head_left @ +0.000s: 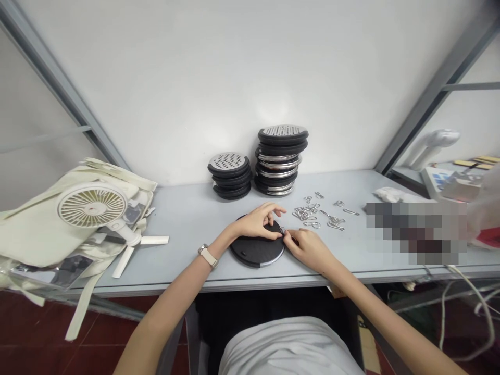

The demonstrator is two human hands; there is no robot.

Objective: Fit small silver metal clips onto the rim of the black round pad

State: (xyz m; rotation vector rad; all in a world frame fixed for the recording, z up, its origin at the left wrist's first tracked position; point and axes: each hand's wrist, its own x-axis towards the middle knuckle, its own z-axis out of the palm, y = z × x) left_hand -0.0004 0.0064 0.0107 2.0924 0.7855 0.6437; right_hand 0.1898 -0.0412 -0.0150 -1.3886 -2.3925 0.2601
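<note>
A round black disc (255, 250) lies on the table in front of me, with a metal strip along part of its near right edge. My left hand (261, 221) arches over its upper side, thumb against the disc near the right edge, the other fingers raised and apart. At that edge stands a small wire metal clip (282, 229). My right hand (307, 247) pinches at the clip's base with thumb and forefinger; the exact hold is partly hidden. To the right is a loose pile of similar wire clips (307, 212).
Behind the disc rise a short stack of black-rimmed discs with perforated metal tops (229, 172) and a taller stack (279, 161). A white hand fan (94, 205) rests on a cream bag (35, 229) at left. A blurred patch (416, 233) covers things at right.
</note>
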